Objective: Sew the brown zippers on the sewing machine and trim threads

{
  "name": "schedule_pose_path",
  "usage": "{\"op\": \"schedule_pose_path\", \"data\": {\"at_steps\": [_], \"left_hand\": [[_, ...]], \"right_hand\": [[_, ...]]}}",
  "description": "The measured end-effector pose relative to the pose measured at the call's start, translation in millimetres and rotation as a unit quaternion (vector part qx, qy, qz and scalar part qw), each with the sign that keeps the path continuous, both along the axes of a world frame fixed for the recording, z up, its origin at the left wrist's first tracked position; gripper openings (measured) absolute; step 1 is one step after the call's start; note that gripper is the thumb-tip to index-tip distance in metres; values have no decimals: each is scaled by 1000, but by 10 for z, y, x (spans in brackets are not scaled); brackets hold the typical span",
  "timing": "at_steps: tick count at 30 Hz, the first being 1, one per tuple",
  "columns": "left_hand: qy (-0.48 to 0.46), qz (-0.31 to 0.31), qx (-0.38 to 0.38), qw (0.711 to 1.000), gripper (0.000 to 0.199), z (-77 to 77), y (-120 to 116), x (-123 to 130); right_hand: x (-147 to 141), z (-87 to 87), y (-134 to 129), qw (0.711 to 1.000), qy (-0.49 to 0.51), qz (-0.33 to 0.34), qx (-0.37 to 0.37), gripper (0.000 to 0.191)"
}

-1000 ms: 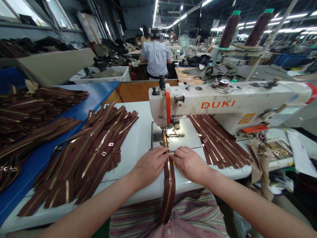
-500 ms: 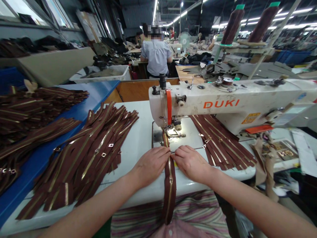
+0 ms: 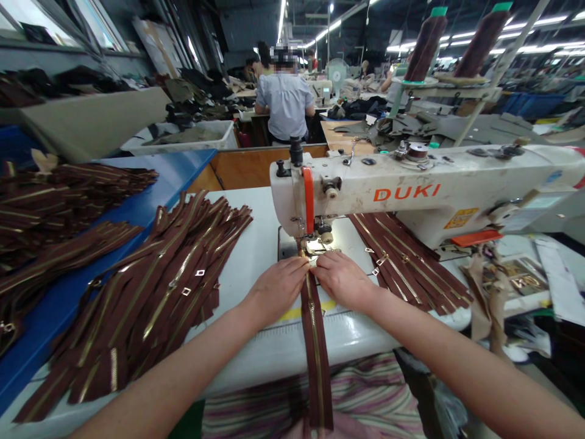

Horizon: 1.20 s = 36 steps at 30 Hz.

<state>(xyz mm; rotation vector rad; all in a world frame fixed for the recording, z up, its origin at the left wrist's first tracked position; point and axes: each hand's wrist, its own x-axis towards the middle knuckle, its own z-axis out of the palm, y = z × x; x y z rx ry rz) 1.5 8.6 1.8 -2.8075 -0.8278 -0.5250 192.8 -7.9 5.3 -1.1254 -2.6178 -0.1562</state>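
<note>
- Left hand [image 3: 280,285], right hand [image 3: 343,281]: fingers pinching long brown cloth zipper with gold metal teeth [image 3: 316,347].
- I'd judge it light, limp; best held by both edges.

Two hands, one left hand [image 3: 280,286] and one right hand [image 3: 343,280], are holding one zipper strip [image 3: 316,347]. One sewing machine [image 3: 402,183] is standing on one white table [image 3: 260,210]. Two zipper piles are occupying this table: one left pile [image 3: 150,305], one right pile [image 3: 406,268]; overlapping is preventing a count of the strips. Two thread cones [image 3: 426,50] are standing behind the machine. One fan [image 3: 337,72] and one white bin [image 3: 223,135] are standing farther back.
</note>
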Motion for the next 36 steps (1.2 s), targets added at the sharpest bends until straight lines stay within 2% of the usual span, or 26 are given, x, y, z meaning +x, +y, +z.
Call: {"op": "schedule_pose_path", "data": {"at_steps": [7,17,24,30,33,36], "left_hand": [[-11,46,-1,999,33,-60,0,-15],[-54,23,42,997,33,-38,-11,-23],[-72,48,-12,996,33,-28,-37,-20],[-81,67,-25,994,26,-25,-24,9],[-79,80,-40,993,25,15,-134,-45],[-76,90,-63,991,31,56,-384,-171]], "right_hand": [[-44,-5,144,1000,7,-26,-5,16],[-69,-53,153,998,38,-54,-15,21],[-52,-71,128,997,53,-60,-7,22],[-52,-60,110,996,65,-63,2,24],[-44,-59,79,995,77,-61,11,23],[-31,-70,46,994,92,-56,19,21]]}}
